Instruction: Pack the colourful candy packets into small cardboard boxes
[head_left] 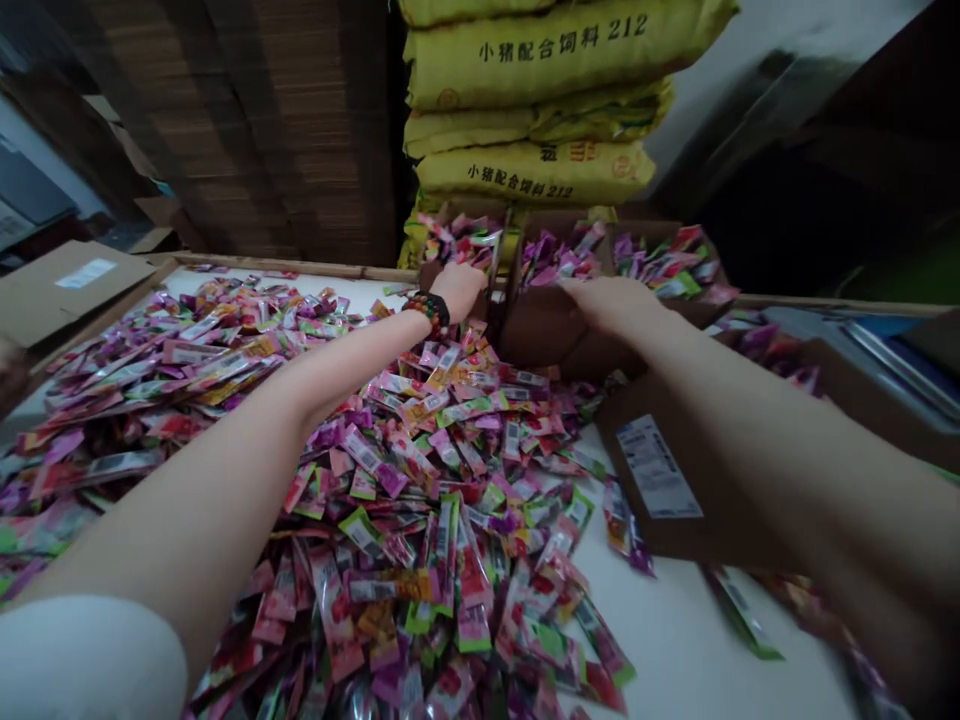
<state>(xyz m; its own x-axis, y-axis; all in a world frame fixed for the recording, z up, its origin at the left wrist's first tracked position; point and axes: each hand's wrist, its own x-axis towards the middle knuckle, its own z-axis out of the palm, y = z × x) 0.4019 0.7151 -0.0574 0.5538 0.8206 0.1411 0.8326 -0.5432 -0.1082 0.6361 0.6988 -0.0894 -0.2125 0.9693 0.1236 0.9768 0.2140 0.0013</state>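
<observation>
My left hand (461, 288) is closed at the front rim of a small cardboard box (478, 325) filled with candy-like sachets (466, 240). Its fingertips are partly hidden, and a beaded bracelet circles that wrist. Curled over the front rim of the neighbouring cardboard box (536, 325) is my right hand (615, 305), its fingers partly hidden. Purple and pink sachets (562, 255) fill this second box. Below and between my arms spreads a large heap of narrow, shiny sachets (450, 450) in pink, purple, green and orange.
Another filled section (667, 258) adjoins at the right. A labelled cardboard box (720, 490) with sachets lies under my right forearm on the white table (645, 630). Yellow sacks (532, 60) and stacked cardboard (300, 130) rise behind. A blurred hand (11, 375) shows at far left.
</observation>
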